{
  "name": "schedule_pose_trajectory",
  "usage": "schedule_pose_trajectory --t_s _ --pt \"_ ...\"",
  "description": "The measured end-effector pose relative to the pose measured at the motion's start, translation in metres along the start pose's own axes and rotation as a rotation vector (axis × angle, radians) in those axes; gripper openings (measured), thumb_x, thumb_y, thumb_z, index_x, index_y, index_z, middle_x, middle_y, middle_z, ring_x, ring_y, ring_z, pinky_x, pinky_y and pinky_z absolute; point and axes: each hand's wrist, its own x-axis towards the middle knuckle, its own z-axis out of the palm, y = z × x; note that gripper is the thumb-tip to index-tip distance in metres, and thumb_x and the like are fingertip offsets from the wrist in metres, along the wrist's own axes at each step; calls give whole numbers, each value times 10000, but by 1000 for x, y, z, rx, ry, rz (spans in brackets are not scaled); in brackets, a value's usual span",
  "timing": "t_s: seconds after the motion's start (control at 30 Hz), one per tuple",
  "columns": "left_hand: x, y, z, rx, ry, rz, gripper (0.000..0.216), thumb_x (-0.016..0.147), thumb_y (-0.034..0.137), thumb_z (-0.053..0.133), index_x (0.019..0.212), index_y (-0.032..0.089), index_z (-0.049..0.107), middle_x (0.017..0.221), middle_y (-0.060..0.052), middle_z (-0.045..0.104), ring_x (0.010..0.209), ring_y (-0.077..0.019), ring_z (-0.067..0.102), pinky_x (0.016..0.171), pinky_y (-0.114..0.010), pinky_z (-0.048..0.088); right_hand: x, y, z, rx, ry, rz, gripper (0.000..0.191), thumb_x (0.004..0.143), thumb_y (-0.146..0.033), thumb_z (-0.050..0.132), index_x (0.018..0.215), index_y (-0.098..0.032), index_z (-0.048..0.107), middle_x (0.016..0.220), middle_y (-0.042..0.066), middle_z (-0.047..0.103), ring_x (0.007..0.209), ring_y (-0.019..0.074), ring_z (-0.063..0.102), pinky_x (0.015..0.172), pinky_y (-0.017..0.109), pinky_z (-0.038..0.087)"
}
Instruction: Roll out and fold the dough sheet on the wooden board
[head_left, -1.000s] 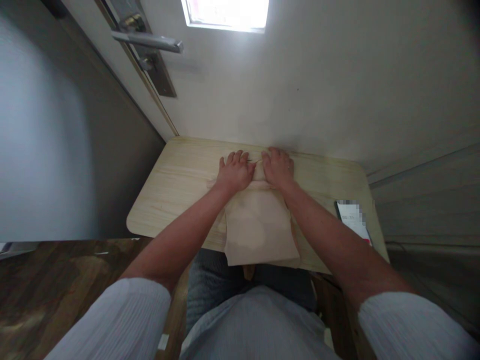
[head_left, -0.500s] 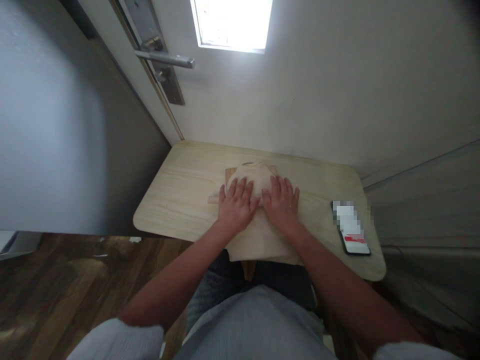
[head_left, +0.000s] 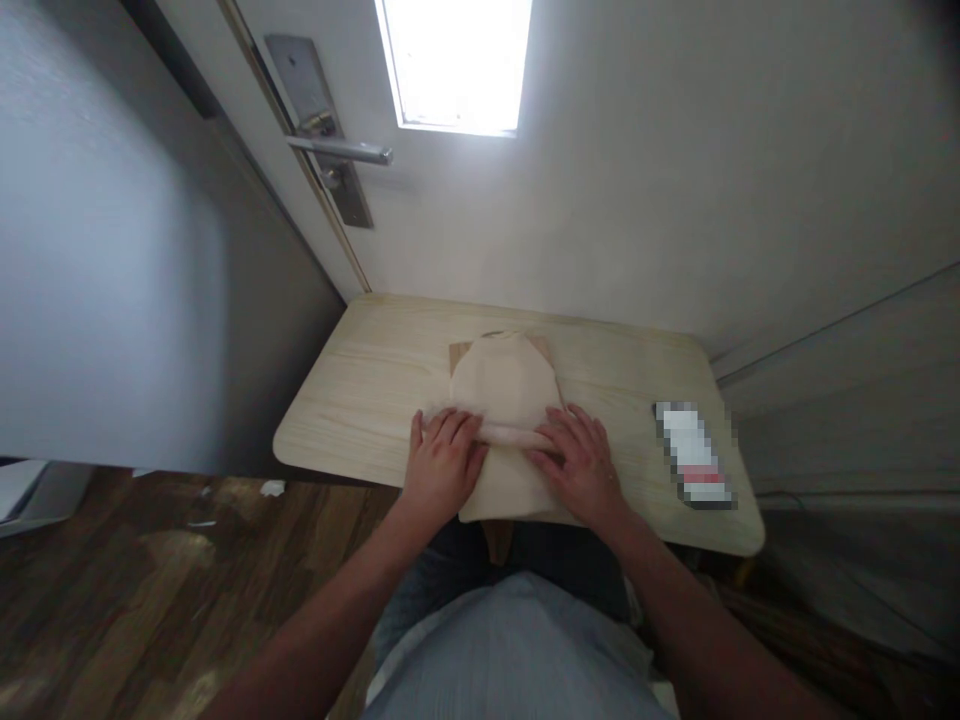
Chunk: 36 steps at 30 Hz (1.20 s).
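A beige cloth [head_left: 505,385] lies folded in the middle of a small light wooden table [head_left: 375,370], its near end hanging a little over the front edge. My left hand [head_left: 442,465] lies flat on the cloth's left side, fingers stretched out. My right hand [head_left: 581,465] lies flat on its right side, fingers spread. A raised fold or strap of the cloth [head_left: 514,435] runs crosswise between the two hands.
A phone [head_left: 694,465] lies on the table's right part. A white wall rises behind the table, with a bright window [head_left: 454,60] in it. A door with a metal lever handle [head_left: 341,152] stands at the left. Dark wooden floor [head_left: 112,590] lies at the lower left.
Both hands slid toward me along the cloth, from its far end to its near part, and moved slightly apart. The far end of the cloth is now uncovered.
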Motion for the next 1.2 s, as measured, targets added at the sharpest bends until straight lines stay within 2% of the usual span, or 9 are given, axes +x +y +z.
schedule_pose_trajectory --t_s 0.17,0.33,0.53,0.67,0.9,1.07,1.2 --pt "14 -1 -6 -7 -25 37 252 933 358 624 1158 252 666 1145 -73 706 1154 -289 586 1190 -613 202 6 27 -13 38 -35 -27 308 936 -454 596 1155 -260 690 1415 77 592 1379 317 442 1144 551 343" --pt "31 18 4 -24 -17 103 250 951 379 597 1166 262 650 1148 -68 691 1150 -279 573 1192 -575 219 4 57 -22 29 -16 23 335 926 -448 581 1170 -249 695 1379 105 613 1359 321 464 1130 548 374" --pt "44 31 19 -38 -17 103 246 949 381 595 1156 258 646 1127 -66 678 1127 -272 570 1184 -546 251 4 77 -23 27 -40 87 404 935 -519 554 1169 -225 702 1349 130 626 1319 323 497 1118 546 387" --pt "41 26 17 -31 -27 103 239 954 367 586 1160 258 641 1132 -66 670 1128 -271 560 1171 -523 278 5 77 -17 78 -50 93 416 938 -523 557 1189 -224 702 1314 115 652 1278 301 532 1115 526 395" --pt "33 12 12 -25 -10 43 243 937 363 619 1147 247 653 1133 -67 671 1125 -276 556 1154 -517 298 14 62 -7 117 -43 71 408 931 -519 573 1204 -240 692 1316 103 651 1273 298 533 1117 523 389" --pt "31 3 9 -30 10 4 278 930 383 633 1157 224 648 1158 -78 672 1139 -279 558 1131 -503 328 19 59 -9 102 -46 62 395 934 -504 573 1188 -228 698 1320 112 645 1276 301 532 1120 515 390" --pt "30 0 7 -26 7 -22 256 920 361 646 1136 224 658 1142 -76 678 1127 -278 563 1112 -499 346 18 68 -14 99 -55 66 377 939 -486 554 1181 -237 701 1317 114 646 1270 303 542 1112 524 400"
